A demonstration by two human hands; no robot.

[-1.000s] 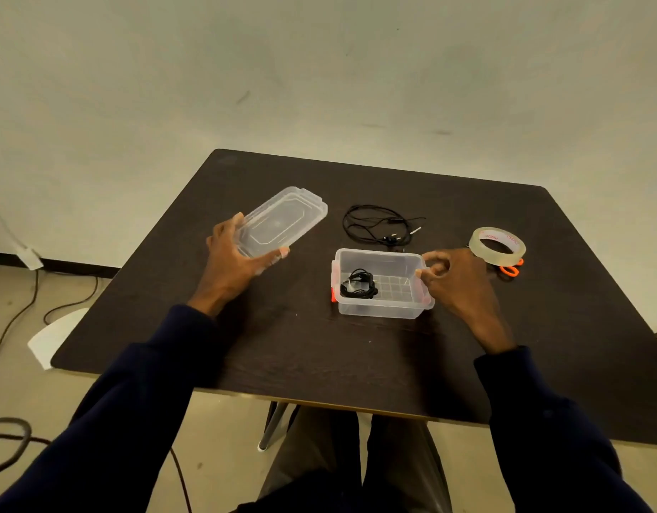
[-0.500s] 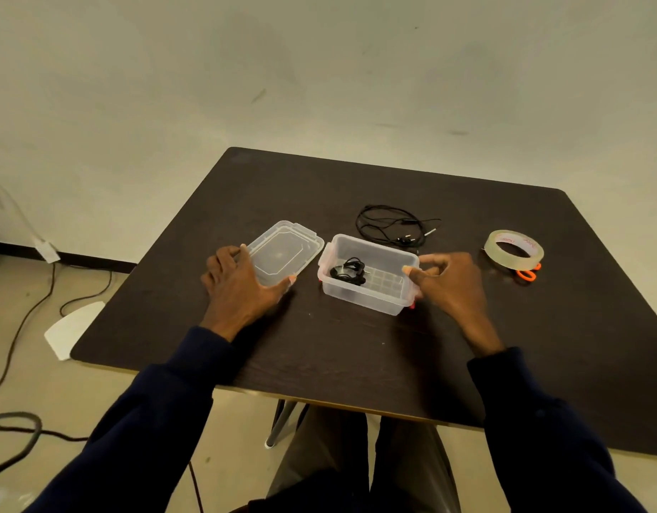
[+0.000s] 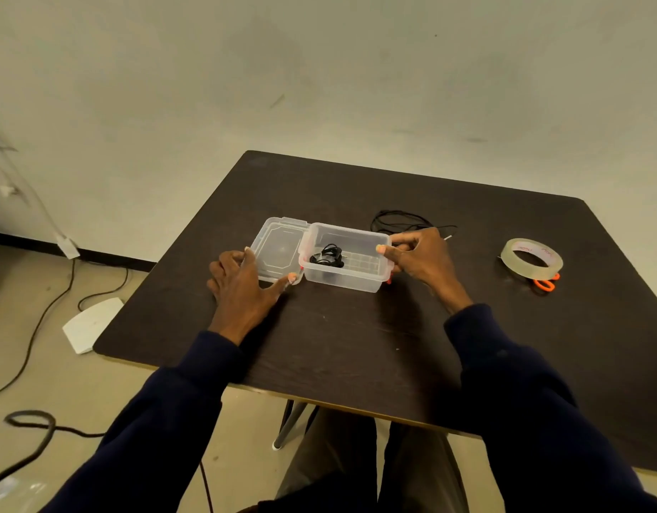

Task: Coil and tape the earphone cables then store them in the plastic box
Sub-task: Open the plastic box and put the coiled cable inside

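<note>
A clear plastic box [image 3: 371, 281] with orange clips stands open on the dark table [image 3: 356, 346]. One coiled black earphone [image 3: 327, 256] lies inside it. My right hand [image 3: 421, 259] grips the box's right end, thumb on the rim. The clear lid [image 3: 279, 246] lies flat just left of the box, touching it. My left hand [image 3: 242, 281] holds the lid's near left edge, thumb at its front corner. A second black earphone cable [image 3: 401, 222] lies loose behind the box, partly hidden by my right hand.
A roll of clear tape [image 3: 531, 258] sits at the right of the table, with orange-handled scissors [image 3: 545, 283] under its near side. Cables and a white object [image 3: 90, 323] lie on the floor to the left.
My left hand brought the lid down from the air onto the table next to the box. My right hand slid the box leftward toward the lid.
</note>
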